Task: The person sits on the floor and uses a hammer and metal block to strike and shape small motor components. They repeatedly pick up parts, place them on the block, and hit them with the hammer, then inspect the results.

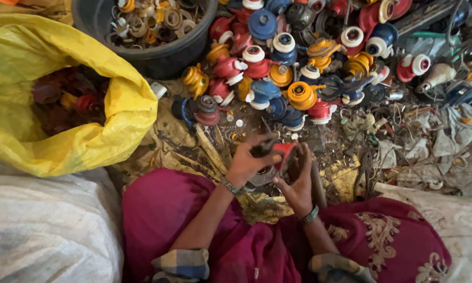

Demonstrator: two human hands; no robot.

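Partly cut off by the frame, a yellow sack (63,105) hides dark pieces inside. Below the heap of coloured plastic parts (299,68), left hand (246,162) and right hand (299,181) close around a small red part (284,152), half hidden by fingers.

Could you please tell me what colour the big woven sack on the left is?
Yellow; the big woven plastic sack shows best in the head view.

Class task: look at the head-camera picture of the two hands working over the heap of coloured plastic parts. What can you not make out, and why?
- Red part, head view: the left hand and right hand cover most of it; shape unclear.
- Yellow sack: contents in shadow, only dark reddish shapes.
- Black tub: top cut off by the frame edge.
- Small scraps at right: too small and blurred to identify.
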